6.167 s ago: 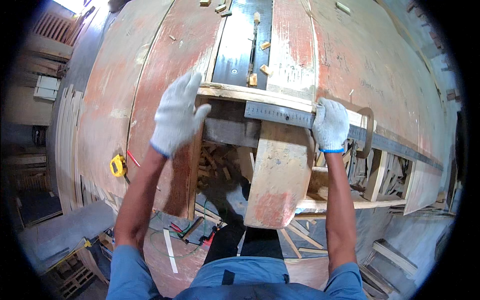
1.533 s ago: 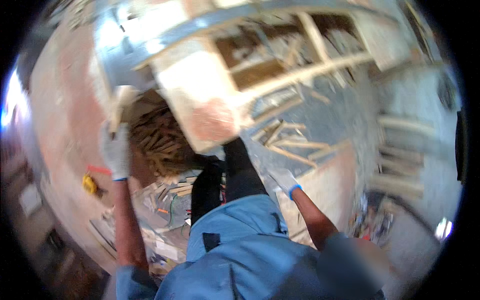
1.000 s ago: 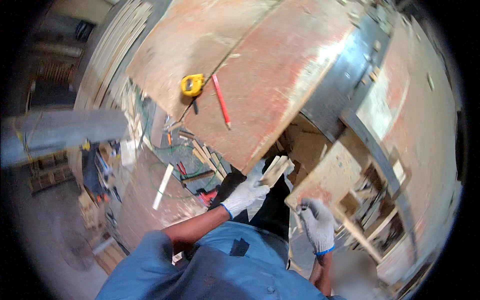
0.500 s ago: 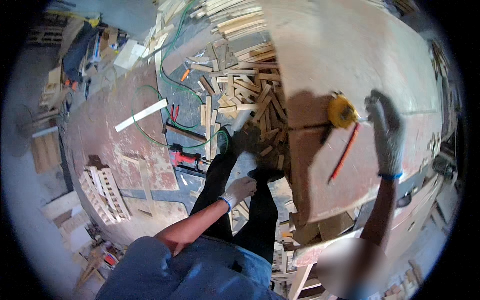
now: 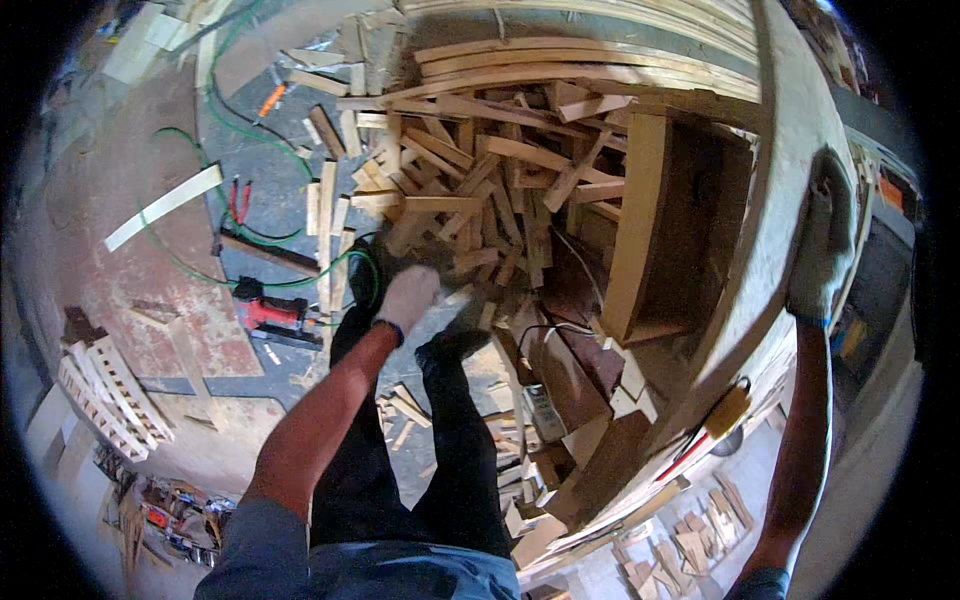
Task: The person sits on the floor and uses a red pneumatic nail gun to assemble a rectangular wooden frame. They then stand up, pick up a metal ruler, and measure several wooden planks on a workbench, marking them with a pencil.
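Note:
My left hand [image 5: 413, 298], in a pale work glove, hangs low in front of my legs, its fingers curled closed. It is slightly blurred, and whatever it may hold is hidden. Beyond it lies a heap of short wooden offcuts [image 5: 490, 205]. Out at the right, my gloved right hand [image 5: 822, 240] rests stretched out on the pale top of the workbench [image 5: 745, 330], seen nearly edge-on. Closer to me on that top lie a yellow tape measure [image 5: 728, 413] and a red pencil [image 5: 682, 457].
Beneath the bench top is an open wooden box frame [image 5: 645, 225]. A red nail gun [image 5: 270, 315] with a green hose [image 5: 200, 280] lies on the floor at left, near red-handled pliers [image 5: 240, 200] and a white strip [image 5: 165, 207]. Long slats [image 5: 590, 65] are stacked at the back.
My view has shifted lower and leftward, so the bench top appears narrower and the space beneath it shows. My left hand has reached farther forward; my right has come down onto the bench top.

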Action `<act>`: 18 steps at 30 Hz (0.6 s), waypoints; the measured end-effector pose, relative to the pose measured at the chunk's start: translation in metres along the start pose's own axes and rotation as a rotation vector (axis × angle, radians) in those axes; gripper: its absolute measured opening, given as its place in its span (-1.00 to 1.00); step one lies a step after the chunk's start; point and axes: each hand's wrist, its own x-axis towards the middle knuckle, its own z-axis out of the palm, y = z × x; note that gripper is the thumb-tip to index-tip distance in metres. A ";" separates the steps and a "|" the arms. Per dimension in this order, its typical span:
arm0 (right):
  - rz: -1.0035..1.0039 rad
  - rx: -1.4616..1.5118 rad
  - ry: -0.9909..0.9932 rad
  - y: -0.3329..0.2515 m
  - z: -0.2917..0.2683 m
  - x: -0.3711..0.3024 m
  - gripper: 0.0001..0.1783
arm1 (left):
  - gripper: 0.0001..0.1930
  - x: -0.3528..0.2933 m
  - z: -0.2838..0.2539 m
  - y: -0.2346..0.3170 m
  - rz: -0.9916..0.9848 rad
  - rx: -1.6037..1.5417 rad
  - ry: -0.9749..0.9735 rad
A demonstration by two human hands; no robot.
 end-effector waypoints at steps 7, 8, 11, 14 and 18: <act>0.096 0.058 -0.005 -0.015 0.003 0.001 -0.50 | -0.64 0.188 -0.013 0.000 -0.251 -0.470 0.011; 0.094 0.067 -0.004 -0.013 0.006 0.002 -0.50 | -0.61 0.206 0.000 0.004 -0.266 -0.514 0.082; 0.097 0.075 -0.007 -0.009 0.009 0.000 -0.50 | -0.55 0.249 0.036 0.018 -0.357 -0.622 0.118; 0.103 0.064 -0.014 -0.003 0.010 -0.001 -0.50 | -0.53 0.274 0.066 0.033 -0.342 -0.592 -0.108; 0.123 0.042 -0.025 0.006 0.011 -0.005 -0.50 | -0.46 0.279 0.103 0.061 -0.388 -0.746 -0.337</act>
